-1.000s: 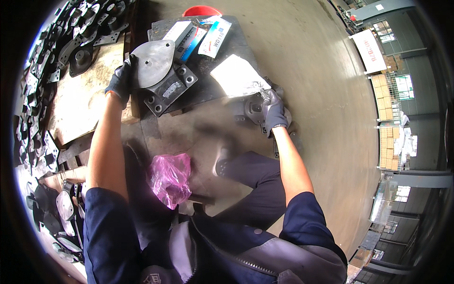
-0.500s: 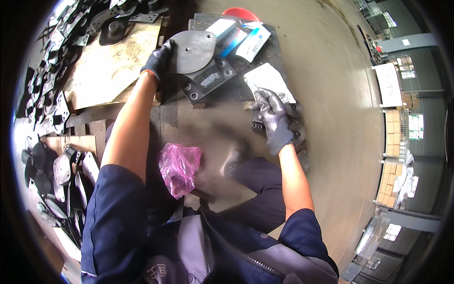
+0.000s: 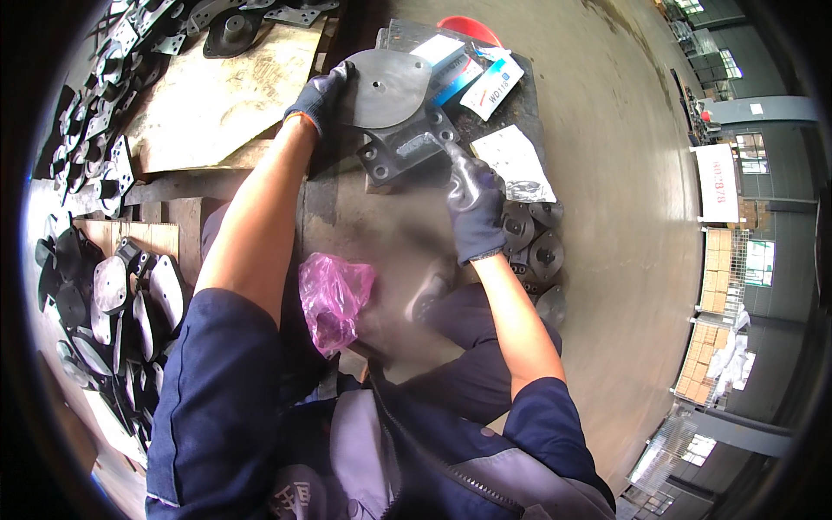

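Observation:
My left hand, in a dark coated glove, grips the left edge of a rounded grey metal plate with two small holes. The plate sits over a dark metal base whose corners have round holes; its underside is hidden. Gloved as well, my right hand has its index finger stretched out to the base's right corner, close to a hole. Its other fingers are curled, and nothing shows in them. Just right of it lies a white sheet of paper with a dark picture.
On the dark bench are a blue-and-white box, a white box and a red bowl. Metal parts are grouped below it. Further parts fill the left. A pink plastic bag is near my legs.
My right hand has moved left from the paper to the corner of the metal base, its index finger now extended. My left hand still holds the plate. The whole view has shifted slightly.

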Available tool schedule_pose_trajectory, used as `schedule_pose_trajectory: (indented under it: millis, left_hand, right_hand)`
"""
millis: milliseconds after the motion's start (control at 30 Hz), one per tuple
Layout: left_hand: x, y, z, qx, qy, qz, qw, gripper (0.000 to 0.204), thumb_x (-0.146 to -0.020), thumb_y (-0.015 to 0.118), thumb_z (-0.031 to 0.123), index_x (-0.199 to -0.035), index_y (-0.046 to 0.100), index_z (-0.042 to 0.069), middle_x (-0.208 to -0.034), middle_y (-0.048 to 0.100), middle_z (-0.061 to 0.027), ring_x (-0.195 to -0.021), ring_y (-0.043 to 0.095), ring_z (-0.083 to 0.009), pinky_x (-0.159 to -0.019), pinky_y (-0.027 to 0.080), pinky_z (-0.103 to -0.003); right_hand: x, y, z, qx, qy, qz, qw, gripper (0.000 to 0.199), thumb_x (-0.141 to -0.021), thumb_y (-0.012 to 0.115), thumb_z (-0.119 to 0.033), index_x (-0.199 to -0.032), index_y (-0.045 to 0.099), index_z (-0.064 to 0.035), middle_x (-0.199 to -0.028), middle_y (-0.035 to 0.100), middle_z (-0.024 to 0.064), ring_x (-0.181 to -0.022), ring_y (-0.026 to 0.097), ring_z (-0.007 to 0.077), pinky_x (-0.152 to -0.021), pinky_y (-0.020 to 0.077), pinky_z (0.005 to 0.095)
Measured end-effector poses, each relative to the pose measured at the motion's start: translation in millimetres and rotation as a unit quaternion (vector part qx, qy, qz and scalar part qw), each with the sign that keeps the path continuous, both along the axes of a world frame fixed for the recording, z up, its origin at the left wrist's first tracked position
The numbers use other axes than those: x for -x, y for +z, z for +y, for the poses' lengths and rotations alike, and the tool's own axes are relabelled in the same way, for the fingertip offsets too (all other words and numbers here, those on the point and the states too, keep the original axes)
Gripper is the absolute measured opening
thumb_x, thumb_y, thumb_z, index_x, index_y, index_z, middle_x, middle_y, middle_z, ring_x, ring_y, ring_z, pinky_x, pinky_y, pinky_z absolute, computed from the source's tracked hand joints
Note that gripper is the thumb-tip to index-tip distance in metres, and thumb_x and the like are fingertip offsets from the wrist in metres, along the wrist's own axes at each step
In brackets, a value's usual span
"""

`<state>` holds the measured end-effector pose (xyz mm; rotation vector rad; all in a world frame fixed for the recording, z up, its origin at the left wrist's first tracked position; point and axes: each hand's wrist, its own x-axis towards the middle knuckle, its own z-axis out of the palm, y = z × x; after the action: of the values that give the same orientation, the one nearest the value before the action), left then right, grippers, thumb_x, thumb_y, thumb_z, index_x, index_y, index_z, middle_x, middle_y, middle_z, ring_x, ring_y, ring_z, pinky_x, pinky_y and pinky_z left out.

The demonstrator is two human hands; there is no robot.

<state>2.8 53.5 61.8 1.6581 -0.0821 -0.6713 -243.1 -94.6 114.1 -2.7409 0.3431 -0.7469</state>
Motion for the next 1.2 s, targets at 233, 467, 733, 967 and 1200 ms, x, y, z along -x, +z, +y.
schedule_pose_trajectory:
  millis: [233, 467, 733, 967, 1200]
  left_hand:
    - [4.7, 9.7, -1.8, -0.035, -0.003, -0.001, 0.999, 0.054, -0.086, 0.05, 0.049, -0.105, 0.061, 0.001, -0.088, 0.062, -0.0065, -0.076, 0.053, -0.015, -0.07, 0.044, -0.028]
    - [-8.4, -11.5, -1.3, -0.009, -0.006, 0.014, 1.0, 0.054, -0.084, 0.053, 0.05, -0.106, 0.061, 0.002, -0.089, 0.062, -0.0067, -0.075, 0.055, -0.0152, -0.07, 0.045, -0.028]
    - [-24.3, -36.8, -6.9, -0.006, -0.013, 0.002, 1.0, 0.053, -0.085, 0.053, 0.049, -0.108, 0.06, 0.003, -0.094, 0.062, -0.0086, -0.078, 0.055, -0.0156, -0.073, 0.045, -0.029]
    - [-26.4, -42.1, -8.2, -0.009, -0.009, 0.001, 1.0, 0.052, -0.084, 0.054, 0.05, -0.109, 0.061, 0.004, -0.097, 0.062, -0.0076, -0.081, 0.054, -0.0146, -0.074, 0.044, -0.029]
    - [-16.6, -27.8, -7.2, 0.003, -0.005, 0.028, 1.0, 0.054, -0.083, 0.056, 0.05, -0.11, 0.06, 0.004, -0.099, 0.062, -0.0088, -0.083, 0.055, -0.0164, -0.076, 0.045, -0.03]
  right_hand:
    - [-1.6, -18.4, 8.1, -0.082, -0.123, 0.075, 0.986, 0.022, -0.088, 0.052, -0.019, -0.074, 0.061, -0.004, -0.064, 0.058, 0.0143, -0.058, 0.057, 0.0282, -0.055, 0.0438, 0.0373]
    - [5.7, -20.3, 11.3, -0.321, 0.029, -0.106, 0.941, 0.035, -0.075, 0.05, 0.012, -0.106, 0.061, -0.0019, -0.094, 0.063, 0.0107, -0.079, 0.061, 0.02, -0.071, 0.0493, 0.0281]
    - [0.1, -24.4, 12.8, -0.448, -0.034, -0.067, 0.891, 0.028, -0.08, 0.052, 0.012, -0.105, 0.059, 0.0024, -0.101, 0.061, 0.0094, -0.083, 0.06, 0.0151, -0.072, 0.0489, 0.0246]
    - [-2.2, -40.0, 12.2, -0.382, -0.021, -0.108, 0.918, 0.026, -0.079, 0.055, 0.012, -0.102, 0.06, 0.0024, -0.096, 0.064, 0.0121, -0.087, 0.062, 0.0175, -0.078, 0.0514, 0.0275]
    - [-1.0, -39.7, 17.7, -0.348, -0.007, -0.101, 0.932, 0.024, -0.077, 0.059, 0.011, -0.1, 0.061, 0.0025, -0.098, 0.064, 0.013, -0.089, 0.062, 0.0178, -0.08, 0.0502, 0.0262]
